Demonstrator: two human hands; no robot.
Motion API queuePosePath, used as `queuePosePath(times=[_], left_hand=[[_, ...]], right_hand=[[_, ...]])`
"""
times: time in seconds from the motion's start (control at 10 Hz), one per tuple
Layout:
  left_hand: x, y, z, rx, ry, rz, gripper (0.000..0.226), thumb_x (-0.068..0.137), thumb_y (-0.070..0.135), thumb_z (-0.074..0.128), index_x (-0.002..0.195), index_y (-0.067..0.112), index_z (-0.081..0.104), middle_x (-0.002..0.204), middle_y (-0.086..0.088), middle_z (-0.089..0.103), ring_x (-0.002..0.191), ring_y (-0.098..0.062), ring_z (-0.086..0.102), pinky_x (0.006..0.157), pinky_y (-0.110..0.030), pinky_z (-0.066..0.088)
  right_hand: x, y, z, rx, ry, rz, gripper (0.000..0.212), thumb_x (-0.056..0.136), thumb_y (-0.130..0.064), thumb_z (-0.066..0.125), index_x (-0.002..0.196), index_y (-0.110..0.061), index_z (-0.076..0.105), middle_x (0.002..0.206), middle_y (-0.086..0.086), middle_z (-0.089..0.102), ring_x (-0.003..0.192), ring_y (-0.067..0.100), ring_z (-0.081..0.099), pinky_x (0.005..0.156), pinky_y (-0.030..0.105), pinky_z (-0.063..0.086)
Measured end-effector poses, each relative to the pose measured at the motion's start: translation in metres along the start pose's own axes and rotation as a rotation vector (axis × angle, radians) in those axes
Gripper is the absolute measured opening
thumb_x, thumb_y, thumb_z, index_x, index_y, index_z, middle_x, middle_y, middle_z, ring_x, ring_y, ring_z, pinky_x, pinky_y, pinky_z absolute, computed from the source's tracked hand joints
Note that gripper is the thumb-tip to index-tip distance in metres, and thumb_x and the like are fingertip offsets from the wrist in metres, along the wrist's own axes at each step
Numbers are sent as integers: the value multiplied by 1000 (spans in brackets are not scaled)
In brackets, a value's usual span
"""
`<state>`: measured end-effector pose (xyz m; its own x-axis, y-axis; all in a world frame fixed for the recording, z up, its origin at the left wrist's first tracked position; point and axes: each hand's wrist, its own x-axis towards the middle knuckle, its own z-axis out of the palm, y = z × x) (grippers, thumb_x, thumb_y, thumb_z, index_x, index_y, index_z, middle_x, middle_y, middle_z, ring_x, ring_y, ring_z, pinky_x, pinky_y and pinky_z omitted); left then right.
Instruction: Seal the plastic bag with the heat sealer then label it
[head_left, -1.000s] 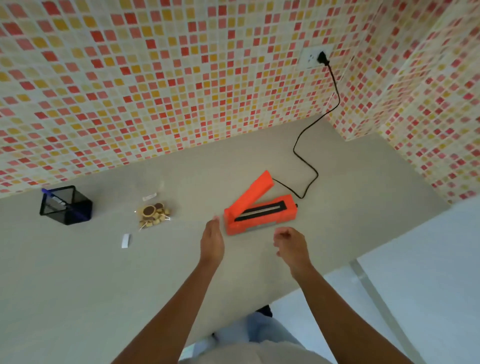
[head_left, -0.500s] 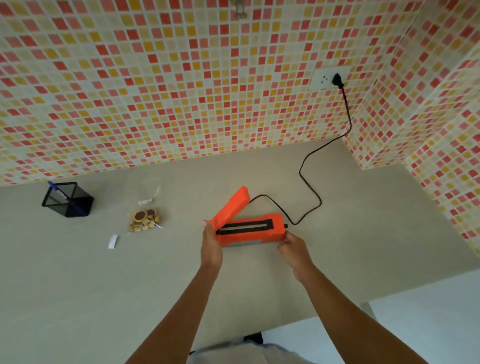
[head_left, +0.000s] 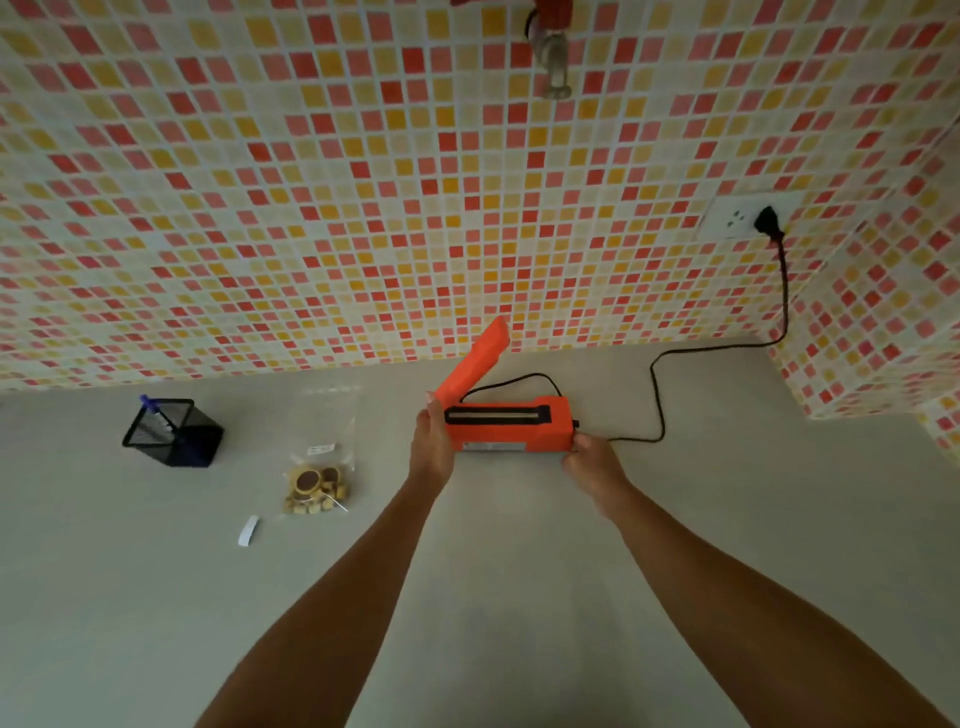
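An orange heat sealer (head_left: 506, 426) sits on the grey counter with its lid raised, showing the black sealing strip. My left hand (head_left: 430, 444) grips its left end and my right hand (head_left: 589, 460) grips its right end. A clear plastic bag (head_left: 319, 475) holding small brown and tan pieces lies flat on the counter to the left of the sealer, apart from both hands. A small white label (head_left: 248, 531) lies in front of the bag.
A black mesh pen holder (head_left: 174, 434) with a blue pen stands at the left. The sealer's black cord (head_left: 660, 400) loops right and up to a wall socket (head_left: 737, 218). Tiled walls close the back and right corner. A tap (head_left: 551, 47) sticks out above.
Both hands came forward and took hold of the sealer's two ends. The sealer turned from slanted to parallel with the back wall. The camera tilted up and closer.
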<state>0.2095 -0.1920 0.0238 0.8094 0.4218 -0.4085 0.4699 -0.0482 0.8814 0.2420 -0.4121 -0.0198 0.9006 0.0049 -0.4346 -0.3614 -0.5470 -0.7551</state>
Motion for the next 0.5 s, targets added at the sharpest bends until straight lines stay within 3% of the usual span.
queuePosePath(times=[0.2, 0.4, 0.5], left_hand=[[13, -1, -3, 66, 25, -8, 73, 99, 60, 11, 147, 11, 35, 147, -17, 44, 134, -35, 42, 104, -36, 32], [-11, 7, -25, 265, -61, 43, 72, 99, 60, 13, 145, 12, 39, 140, -18, 50, 127, -37, 48, 101, -39, 35], [-30, 19, -41, 441, -110, 137, 67, 98, 61, 22, 138, 12, 45, 130, -17, 58, 115, -34, 55, 93, -36, 40]], right_hand=[[28, -1, 0, -29, -65, -70, 54, 76, -2, 48, 122, -21, 68, 102, 14, 73, 77, 19, 60, 65, 28, 44], [-7, -4, -11, -48, -123, -146, 59, 85, 10, 45, 136, -17, 58, 121, 1, 65, 88, 15, 60, 59, 18, 43], [-22, -24, -13, -95, -113, -239, 38, 87, 3, 48, 110, -20, 68, 104, 7, 71, 82, 19, 60, 58, 18, 42]])
